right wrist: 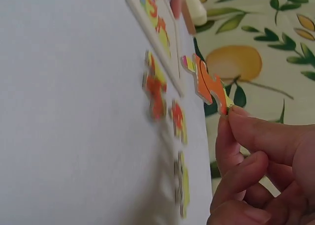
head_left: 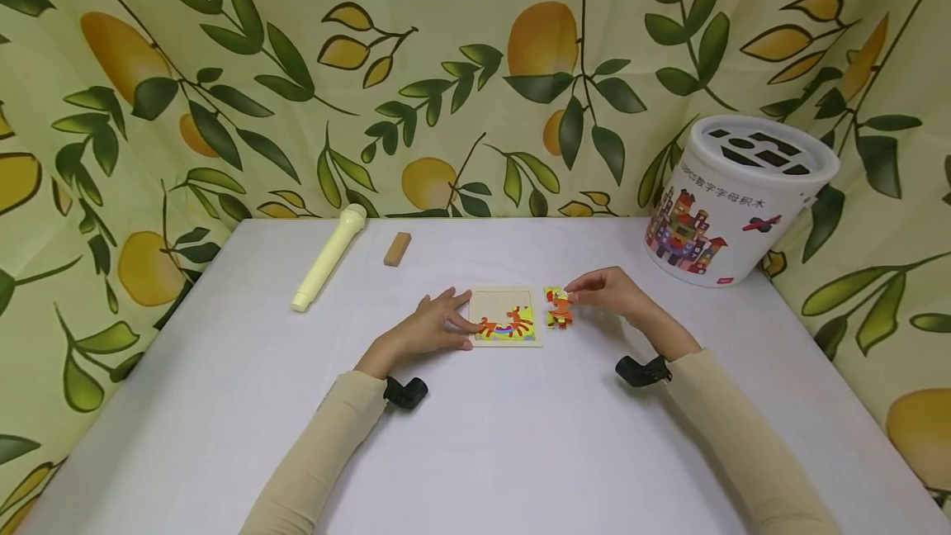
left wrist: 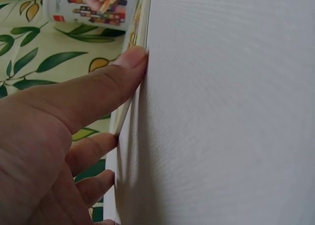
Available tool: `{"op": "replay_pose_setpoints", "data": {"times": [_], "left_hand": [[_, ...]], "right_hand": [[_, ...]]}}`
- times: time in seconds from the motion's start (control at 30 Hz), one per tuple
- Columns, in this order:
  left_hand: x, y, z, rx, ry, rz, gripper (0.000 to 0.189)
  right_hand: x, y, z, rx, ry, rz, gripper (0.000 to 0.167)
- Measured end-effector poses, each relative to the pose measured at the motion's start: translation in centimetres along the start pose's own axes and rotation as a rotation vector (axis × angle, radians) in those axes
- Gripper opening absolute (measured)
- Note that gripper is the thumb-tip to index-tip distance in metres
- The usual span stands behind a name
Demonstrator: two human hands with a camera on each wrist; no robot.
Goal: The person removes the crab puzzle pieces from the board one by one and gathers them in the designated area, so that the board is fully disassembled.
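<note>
A small wooden jigsaw board lies on the table, its lower part filled with orange, yellow and rainbow-coloured pieces. My left hand rests at its left side, fingers spread. The left thumb presses the board's near edge, while a finger reaches over the fitted pieces. To the right of the board, my right hand pinches an orange and yellow puzzle piece between thumb and index finger, raised above the table in the right wrist view. Several loose puzzle pieces lie below it.
A cream microphone-shaped stick and a small brown wooden block lie at the back left. At the back right stands a large white bucket with a slotted lid. A fruit-patterned curtain hangs behind the white table.
</note>
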State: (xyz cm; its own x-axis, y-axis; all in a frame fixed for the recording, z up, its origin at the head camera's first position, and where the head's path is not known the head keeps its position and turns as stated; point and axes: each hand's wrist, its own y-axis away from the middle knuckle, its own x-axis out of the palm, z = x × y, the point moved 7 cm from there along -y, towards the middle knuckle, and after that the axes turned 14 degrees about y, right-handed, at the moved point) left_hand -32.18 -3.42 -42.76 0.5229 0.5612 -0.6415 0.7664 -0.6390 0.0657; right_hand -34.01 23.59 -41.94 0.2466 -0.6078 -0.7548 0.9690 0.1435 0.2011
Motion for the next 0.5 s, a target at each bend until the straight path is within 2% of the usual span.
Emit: {"op": "replay_pose_setpoints", "data": {"times": [0.23,0.5], "left_hand": [[-0.2,0.1,0.1,-0.002,0.02,0.013,0.036],[-0.1,-0.2,0.2,0.007,0.015,0.002,0.034]], "right_hand": [[-1.0,1.1,-2.9,0.029,0.052,0.015,0.026],[-0.8,1.4,-3.9,0.035,0.091,-0.018,0.022]]}}
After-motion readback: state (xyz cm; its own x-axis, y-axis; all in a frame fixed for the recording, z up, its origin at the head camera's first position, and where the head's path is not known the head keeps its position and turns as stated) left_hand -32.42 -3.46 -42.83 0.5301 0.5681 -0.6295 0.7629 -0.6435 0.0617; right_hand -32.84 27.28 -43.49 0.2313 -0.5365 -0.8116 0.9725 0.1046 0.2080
